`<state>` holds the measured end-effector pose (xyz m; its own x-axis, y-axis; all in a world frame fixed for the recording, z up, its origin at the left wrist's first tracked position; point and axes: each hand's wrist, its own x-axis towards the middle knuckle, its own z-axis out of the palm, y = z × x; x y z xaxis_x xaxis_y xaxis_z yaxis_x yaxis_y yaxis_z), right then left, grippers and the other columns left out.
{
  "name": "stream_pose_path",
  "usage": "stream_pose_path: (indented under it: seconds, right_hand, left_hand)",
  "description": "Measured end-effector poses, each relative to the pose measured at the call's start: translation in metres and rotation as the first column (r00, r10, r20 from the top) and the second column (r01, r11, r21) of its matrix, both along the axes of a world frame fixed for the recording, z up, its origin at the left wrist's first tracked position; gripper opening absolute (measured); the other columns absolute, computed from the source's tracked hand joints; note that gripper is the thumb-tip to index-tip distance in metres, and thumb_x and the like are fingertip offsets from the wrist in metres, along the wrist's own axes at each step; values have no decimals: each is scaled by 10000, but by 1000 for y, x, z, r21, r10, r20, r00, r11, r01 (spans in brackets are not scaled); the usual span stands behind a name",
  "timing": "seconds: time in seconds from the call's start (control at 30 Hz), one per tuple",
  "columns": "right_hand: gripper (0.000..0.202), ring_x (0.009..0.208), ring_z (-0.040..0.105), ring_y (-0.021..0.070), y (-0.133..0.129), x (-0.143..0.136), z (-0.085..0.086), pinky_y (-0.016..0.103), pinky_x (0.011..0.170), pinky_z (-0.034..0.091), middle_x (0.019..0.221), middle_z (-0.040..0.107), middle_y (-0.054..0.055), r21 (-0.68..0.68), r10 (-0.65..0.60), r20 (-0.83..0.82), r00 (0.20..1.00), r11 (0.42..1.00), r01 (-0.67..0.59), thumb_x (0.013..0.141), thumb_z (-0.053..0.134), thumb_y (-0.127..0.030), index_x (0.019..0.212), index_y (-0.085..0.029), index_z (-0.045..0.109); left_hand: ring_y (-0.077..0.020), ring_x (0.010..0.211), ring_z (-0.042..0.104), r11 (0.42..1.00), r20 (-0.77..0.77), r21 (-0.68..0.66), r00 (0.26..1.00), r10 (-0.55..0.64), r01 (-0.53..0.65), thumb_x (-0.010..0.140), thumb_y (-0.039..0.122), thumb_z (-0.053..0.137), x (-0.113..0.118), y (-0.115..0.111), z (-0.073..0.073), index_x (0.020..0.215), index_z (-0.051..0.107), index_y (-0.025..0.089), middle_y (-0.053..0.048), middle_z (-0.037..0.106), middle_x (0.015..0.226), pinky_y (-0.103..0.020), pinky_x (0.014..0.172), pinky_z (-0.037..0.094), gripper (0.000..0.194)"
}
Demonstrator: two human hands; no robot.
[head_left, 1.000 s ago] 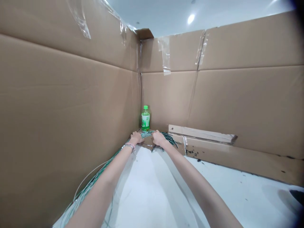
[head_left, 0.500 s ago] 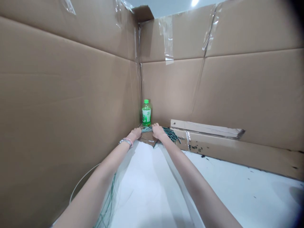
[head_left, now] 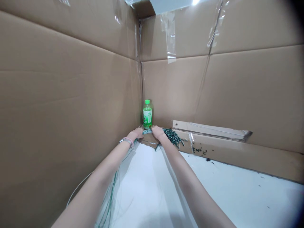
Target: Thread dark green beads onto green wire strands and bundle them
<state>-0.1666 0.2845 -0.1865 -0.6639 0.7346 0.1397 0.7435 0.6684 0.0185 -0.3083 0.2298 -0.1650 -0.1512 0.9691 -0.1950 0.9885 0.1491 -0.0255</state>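
Note:
A bundle of thin green wires or cords (head_left: 173, 136) lies across the far corner, its loose dark ends fanned out on the right. My left hand (head_left: 137, 133), with bracelets at the wrist, is closed around the bundle's left part. Closed on the same bundle, just left of the fanned ends, is my right hand (head_left: 157, 131). A short stretch of the strands shows between the two hands. Long green strands (head_left: 109, 202) trail back under my left forearm. Fingertips of both hands are partly hidden.
A bottle with green liquid and a green cap (head_left: 147, 114) stands in the corner behind my hands. Tall cardboard walls (head_left: 71, 95) rise left and behind. A cardboard ledge (head_left: 220, 147) with dark bits runs right. White sheeting (head_left: 144, 190) covers the surface below.
The view has shifted slightly. Both hands stay on the wire bundle in nearly the same place, and the fanned ends sit slightly farther right in the picture.

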Motion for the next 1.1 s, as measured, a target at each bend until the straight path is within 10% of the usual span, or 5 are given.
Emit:
stream_pose_path:
  seconds: [0.63, 1.1]
  right_hand:
    - [356, 1116, 550, 234, -23, -25, 6, 467, 930, 471, 1258, 538, 97, 197, 247, -84, 965, 954, -227, 901, 555, -327, 1216, -162, 531]
    - [344, 1151, 530, 242, -2, -13, -12, 482, 955, 454, 1298, 515, 98, 309, 209, -86, 974, 935, -174, 900, 558, -315, 1210, -167, 539]
  left_hand:
    - [-211, 1015, 587, 990, 177, 138, 984, -9, -16, 898, 342, 536, -7, -5, -4, 1182, 543, 143, -94, 572, 1176, -411, 855, 518, 347]
    - [-207, 1012, 589, 977, 226, 215, 973, -40, -9, 903, 358, 524, -20, -16, -2, 1153, 559, 139, -91, 586, 1151, -413, 865, 511, 333]
